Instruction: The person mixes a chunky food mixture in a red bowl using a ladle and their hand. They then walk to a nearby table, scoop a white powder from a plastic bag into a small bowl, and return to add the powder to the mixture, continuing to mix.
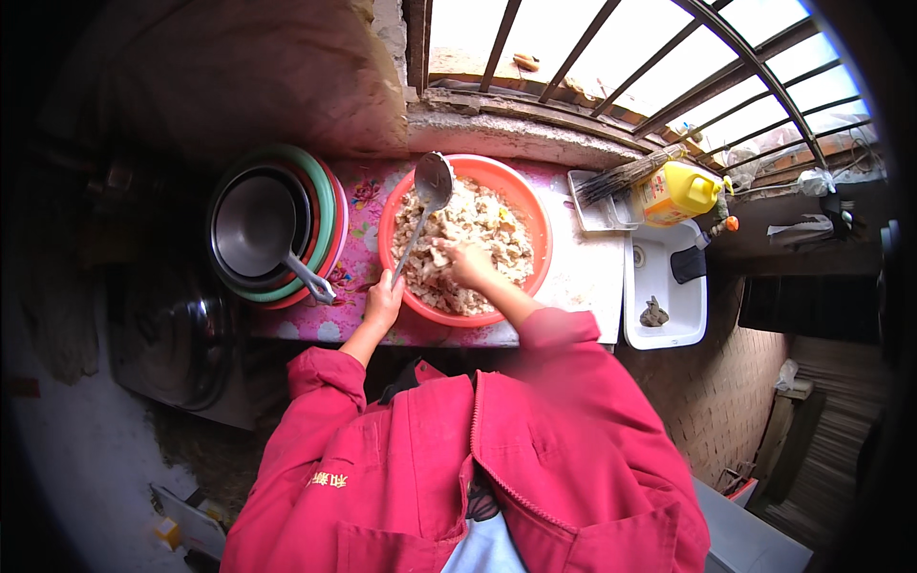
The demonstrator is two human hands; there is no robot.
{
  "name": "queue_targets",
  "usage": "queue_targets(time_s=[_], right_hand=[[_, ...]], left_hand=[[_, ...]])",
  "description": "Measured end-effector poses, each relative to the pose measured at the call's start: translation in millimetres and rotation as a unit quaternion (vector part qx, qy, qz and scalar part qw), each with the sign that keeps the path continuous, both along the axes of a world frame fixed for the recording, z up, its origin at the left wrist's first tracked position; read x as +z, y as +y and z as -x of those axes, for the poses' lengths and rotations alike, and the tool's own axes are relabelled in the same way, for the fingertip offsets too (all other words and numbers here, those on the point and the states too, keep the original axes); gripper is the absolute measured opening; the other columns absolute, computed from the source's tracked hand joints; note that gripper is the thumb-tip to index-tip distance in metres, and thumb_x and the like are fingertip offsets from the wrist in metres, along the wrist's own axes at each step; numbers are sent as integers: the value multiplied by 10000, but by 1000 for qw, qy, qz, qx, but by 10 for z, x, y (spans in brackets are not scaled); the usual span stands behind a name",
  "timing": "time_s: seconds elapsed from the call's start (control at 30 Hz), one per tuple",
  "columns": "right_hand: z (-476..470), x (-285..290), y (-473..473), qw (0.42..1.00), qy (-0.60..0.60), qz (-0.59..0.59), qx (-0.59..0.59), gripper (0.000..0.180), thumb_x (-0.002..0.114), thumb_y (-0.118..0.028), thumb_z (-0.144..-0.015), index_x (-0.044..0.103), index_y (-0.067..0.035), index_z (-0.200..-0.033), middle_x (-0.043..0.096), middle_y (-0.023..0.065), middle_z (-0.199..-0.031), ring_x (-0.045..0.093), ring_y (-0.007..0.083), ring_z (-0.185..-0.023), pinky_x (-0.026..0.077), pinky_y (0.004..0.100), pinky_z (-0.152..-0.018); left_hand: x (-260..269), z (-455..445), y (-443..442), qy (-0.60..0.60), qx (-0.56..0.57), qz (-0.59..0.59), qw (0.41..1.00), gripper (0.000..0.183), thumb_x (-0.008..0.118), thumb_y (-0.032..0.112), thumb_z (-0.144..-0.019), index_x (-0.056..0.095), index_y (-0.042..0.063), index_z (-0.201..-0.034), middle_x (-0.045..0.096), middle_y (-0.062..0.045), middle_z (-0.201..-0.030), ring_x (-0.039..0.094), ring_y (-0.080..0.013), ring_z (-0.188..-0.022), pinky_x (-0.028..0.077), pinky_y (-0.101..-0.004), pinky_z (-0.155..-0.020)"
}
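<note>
A large orange-red plastic basin stands on the table before me, filled with a pale, lumpy food mixture. My left hand grips the long handle of a metal ladle at the basin's near left rim. The ladle's bowl is raised over the far left part of the basin, with bits of the mixture stuck to its edge. My right hand is down in the middle of the mixture. Its fingertips are partly covered by food, and some of the mixture seems gathered at the fingers.
Left of the basin, a grey long-handled pan lies on stacked basins. A flowered cloth covers the table. To the right are a white plastic tray, a twig brush, a yellow jug and a white sink. A barred window is behind.
</note>
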State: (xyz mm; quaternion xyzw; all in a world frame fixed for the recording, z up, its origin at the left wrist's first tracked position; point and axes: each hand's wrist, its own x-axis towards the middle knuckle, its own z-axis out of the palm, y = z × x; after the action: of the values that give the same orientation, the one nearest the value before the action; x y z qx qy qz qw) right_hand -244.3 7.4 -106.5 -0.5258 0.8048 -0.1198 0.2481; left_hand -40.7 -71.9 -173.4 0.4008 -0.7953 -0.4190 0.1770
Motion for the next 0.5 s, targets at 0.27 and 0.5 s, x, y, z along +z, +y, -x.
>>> queue_targets(time_s=[0.27,0.5], right_hand=[[236,-391,-74,995,93,32,9,364,549,-103,-695,654,-132,-1043,637,178,-802,636,338,-735,511,454,-651],[478,-37,90,998,37,25,-46,466,508,-12,-720,592,-94,-1170,627,208,-1005,607,370,-921,494,427,-792]], left_hand=[[-10,-9,-30,-18,-9,-14,1000,248,532,285,-901,453,49,-896,581,-264,-706,569,-465,-727,417,-535,-561],[24,-1,-41,-21,-12,-28,999,254,532,284,-900,454,43,-886,590,-262,-725,572,-460,-755,428,-531,-582]])
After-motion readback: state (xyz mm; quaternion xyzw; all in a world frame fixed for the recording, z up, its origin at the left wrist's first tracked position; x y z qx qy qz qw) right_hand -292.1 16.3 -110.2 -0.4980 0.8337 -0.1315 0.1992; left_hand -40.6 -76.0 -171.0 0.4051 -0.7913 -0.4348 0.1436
